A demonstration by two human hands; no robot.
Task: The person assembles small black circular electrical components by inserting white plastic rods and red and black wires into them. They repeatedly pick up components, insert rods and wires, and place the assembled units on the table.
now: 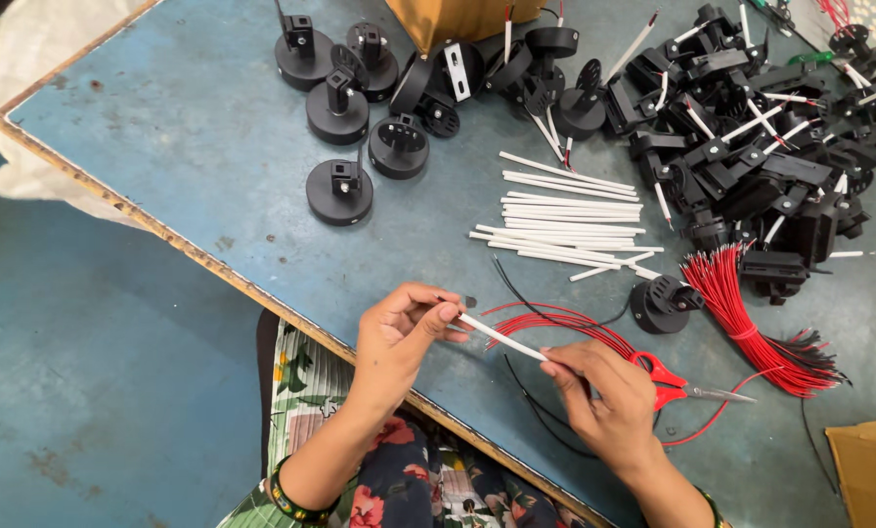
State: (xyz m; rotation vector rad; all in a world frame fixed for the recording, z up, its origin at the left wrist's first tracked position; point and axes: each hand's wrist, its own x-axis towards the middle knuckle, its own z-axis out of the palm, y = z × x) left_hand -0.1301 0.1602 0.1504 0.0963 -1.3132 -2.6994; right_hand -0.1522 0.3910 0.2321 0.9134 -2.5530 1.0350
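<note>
My left hand (404, 328) pinches one end of a thin white sleeve tube (502, 337), and my right hand (604, 396) pinches the other end, low over the blue table (213, 147). Thin red and black wires (546, 321) run from the tube and loop on the table behind my hands. A black round part (661, 301) lies just beyond my right hand.
A row of white tubes (570, 220) lies mid-table. Red-handled scissors (668, 379) rest by my right hand, beside a tied bundle of red wires (746, 313). Black round bases (338, 191) stand at the back left, a heap of black parts (761, 147) at the right. A cardboard corner (868, 469) sits bottom right.
</note>
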